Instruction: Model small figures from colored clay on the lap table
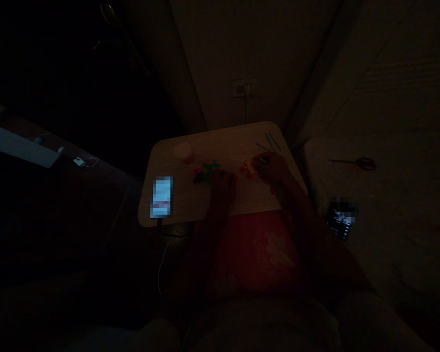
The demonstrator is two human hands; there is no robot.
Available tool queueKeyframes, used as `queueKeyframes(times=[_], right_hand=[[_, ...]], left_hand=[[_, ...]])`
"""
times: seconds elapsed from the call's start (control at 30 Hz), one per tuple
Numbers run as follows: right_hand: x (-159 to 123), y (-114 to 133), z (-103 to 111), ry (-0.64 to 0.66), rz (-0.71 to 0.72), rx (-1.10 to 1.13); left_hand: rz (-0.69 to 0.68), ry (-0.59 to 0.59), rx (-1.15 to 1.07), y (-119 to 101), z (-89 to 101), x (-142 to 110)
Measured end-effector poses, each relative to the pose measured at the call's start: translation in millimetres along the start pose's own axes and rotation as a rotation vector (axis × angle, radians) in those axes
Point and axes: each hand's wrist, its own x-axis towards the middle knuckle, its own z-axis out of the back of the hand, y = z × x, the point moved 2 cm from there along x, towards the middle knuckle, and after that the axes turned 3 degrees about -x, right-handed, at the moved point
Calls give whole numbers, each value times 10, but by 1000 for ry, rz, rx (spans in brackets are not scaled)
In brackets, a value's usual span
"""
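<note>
Both hands work over a small light wooden table [183,205] in very dim light. My left hand [222,185] rests low at the middle with its fingers curled; what they hold, if anything, is hidden. Close to its fingertips lie green leaf-like pieces [209,171], and a small red-orange piece [235,177] shows at its right side. My right hand [273,167] is closed in a pinch beside a cluster of small yellow and red pieces [248,168]. A pale tip shows near its fingers, too dark to name. More red pieces [273,191] lie under its wrist.
Thin green sticks [272,142] lie at the table's back right, and a clear round container [184,152] stands at back left. A lit phone [161,197] lies front left. To the right, scissors [366,164] and another phone [339,221] rest on a pale surface.
</note>
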Motion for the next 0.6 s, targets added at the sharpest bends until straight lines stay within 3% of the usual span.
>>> queueKeyframes(times=[0.17,0.33,0.47,0.6], right_hand=[[-141,-23,103,-97,-8,45],[-327,-35,126,-48,105,-66],[-389,10,81,-21,174,-229],[-404,67,33,-14,186,-339]], left_hand=[[-8,29,0,4,-4,-4],[-59,11,46,-108,50,15],[-228,153,123,-254,48,111],[-275,252,176,-313,-7,182]])
